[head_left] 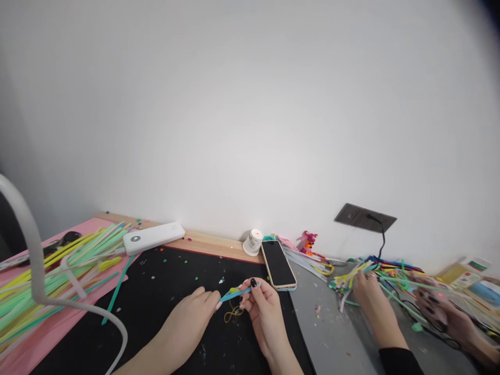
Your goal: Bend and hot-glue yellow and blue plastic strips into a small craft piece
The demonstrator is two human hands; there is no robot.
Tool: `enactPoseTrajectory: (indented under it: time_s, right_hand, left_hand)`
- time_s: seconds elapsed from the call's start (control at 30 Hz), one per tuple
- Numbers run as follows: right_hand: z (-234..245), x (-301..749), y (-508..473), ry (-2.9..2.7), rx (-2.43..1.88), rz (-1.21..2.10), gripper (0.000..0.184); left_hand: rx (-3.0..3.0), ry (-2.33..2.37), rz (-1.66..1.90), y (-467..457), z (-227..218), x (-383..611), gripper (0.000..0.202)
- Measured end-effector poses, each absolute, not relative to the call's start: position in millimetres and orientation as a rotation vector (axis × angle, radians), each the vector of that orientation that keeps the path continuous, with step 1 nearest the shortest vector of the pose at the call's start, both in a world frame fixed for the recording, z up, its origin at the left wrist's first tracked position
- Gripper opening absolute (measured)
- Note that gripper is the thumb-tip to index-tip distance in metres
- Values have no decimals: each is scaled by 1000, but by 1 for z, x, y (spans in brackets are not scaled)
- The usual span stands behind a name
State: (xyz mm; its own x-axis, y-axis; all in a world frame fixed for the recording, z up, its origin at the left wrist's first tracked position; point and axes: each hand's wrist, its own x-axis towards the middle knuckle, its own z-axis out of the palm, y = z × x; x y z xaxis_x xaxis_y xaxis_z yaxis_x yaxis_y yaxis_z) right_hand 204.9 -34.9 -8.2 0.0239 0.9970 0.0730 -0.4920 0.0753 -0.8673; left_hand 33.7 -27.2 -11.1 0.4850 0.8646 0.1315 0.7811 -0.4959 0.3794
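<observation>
My left hand (pixel 193 317) and my right hand (pixel 263 307) are close together over a black mat (pixel 164 291). Both pinch a thin blue plastic strip (pixel 234 294) that runs between them, the left at its lower end and the right at its upper end. A small yellow-green bit sits on the strip by my right fingertips. A yellow rubber band (pixel 233 313) lies on the mat just under the strip.
A heap of green and yellow strips (pixel 58 271) lies on pink paper at the left, beside a white power bank (pixel 153 237). A phone (pixel 278 263) and a small white cup (pixel 253 242) sit behind. At the right, another person's hands (pixel 390 302) work in a pile of coloured strips.
</observation>
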Motion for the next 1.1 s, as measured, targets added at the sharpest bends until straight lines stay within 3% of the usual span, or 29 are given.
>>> enactPoseTrajectory:
  time_s: [0.27, 0.5, 1.1]
  right_hand:
    - [-6, 194, -39, -1004, -813, 1430, 18]
    - [-12, 200, -36, -1310, -1148, 1099, 24]
    - [-18, 202, -38, -1576, -1342, 984, 37]
  left_hand:
    - [2546, 1419, 384, -26, -19, 41, 34]
    - [2453, 1383, 408, -30, -15, 38, 28]
    - [2413, 1419, 372, -30, -4, 36, 29]
